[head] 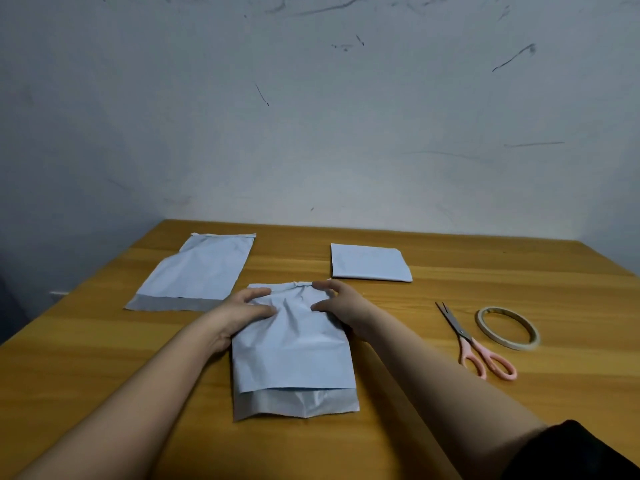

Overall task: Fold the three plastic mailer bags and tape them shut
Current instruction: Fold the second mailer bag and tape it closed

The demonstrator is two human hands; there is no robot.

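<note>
Both hands grip the far end of the middle mailer bag (294, 351) on the table (104, 375).

The left hand (242, 306) and right hand (341, 301) curl fingers and thumbs onto its crumpled top edge. An unfolded bag (197, 271) lies far left; a folded bag (370, 263) far right.

the table (398, 393) looks like wood or wood-look laminate, smooth, with a slight sheen and streaky grain. the near bag (294, 358) is thin pale plastic, matt and creased, its flap a greyer film; the left bag (197, 271) is the same, flatter. the folded bag (370, 262) looks smooth. the scissors (474, 344) have dull grey metal blades and glossy pink plastic handles. the tape (507, 328) roll is translucent, beige, faintly shiny. the wall (311, 116) is matt, painted and scuffed.
</note>
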